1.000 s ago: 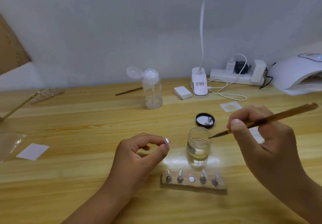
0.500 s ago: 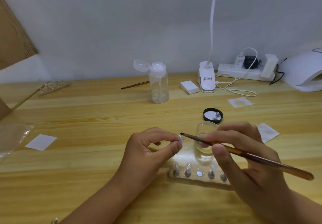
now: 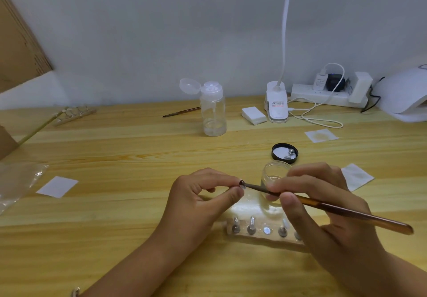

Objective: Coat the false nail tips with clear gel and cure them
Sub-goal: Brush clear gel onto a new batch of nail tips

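A counter (image 3: 115,148) carries a curing lamp (image 3: 404,98) at its far right. Near the middle, the left hand (image 3: 198,202) pinches one nail tip (image 3: 242,187) between thumb and forefinger, seemingly to steady it; the right hand (image 3: 328,204) grips a brush (image 3: 335,209) like a pen. A holder strip (image 3: 261,233) of more tips lies nearest, an open gel jar (image 3: 273,172) just behind — handy for dipping. Bristles touch the pinched tip, small and pale.

Amber brush (image 3: 335,209) touches the small nail tip (image 3: 242,185), beside open gel jar (image 3: 275,172)
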